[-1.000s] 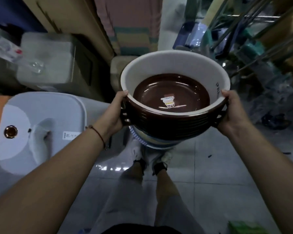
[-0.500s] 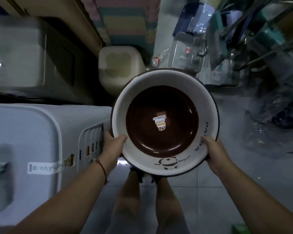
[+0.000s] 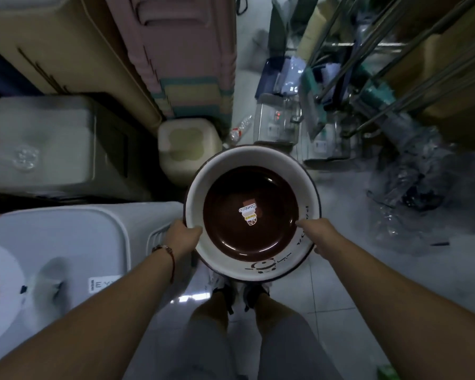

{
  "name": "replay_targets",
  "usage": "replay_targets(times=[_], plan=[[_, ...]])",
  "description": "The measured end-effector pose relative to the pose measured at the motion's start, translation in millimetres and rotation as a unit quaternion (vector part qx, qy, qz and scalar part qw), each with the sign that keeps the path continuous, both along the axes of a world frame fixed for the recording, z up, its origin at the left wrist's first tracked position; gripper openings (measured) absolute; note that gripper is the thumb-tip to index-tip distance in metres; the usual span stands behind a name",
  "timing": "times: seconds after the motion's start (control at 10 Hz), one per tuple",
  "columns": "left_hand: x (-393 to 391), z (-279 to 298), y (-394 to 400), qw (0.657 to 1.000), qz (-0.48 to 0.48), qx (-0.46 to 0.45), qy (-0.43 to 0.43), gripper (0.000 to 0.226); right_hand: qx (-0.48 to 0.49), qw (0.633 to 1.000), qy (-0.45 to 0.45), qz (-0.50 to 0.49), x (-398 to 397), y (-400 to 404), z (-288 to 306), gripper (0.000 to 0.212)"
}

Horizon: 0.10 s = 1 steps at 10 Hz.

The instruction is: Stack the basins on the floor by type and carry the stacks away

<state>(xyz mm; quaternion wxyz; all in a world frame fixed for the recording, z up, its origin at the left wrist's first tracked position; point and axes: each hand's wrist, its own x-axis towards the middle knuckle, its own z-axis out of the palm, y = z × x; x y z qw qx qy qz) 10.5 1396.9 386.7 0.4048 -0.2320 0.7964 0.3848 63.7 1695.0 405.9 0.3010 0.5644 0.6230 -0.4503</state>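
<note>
Now the stack [image 3: 251,212] sits lower than a second ago, just above the feet; left hand [image 3: 180,234] and right hand [image 3: 316,233] grip its near rim, thumbs hooked inside; probably set-down beside the stool [image 3: 187,149].

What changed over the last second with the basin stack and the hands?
The basin stack went from chest height, seen side-on, to low over the feet, seen straight from above. The view swung down, so the white appliance now fills the left. Unchanged: left hand and right hand grip opposite rims, thumbs inside; nothing released.
</note>
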Motion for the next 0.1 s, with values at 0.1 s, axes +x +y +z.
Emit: replay_targets(times=[0.1], plan=[[-20.7, 54.1, 4.6, 0.999, -0.022, 0.004, 0.035, 0.031, 0.002, 0.997, 0.059, 0.051, -19.8, -14.4, 46.9, 0.036]])
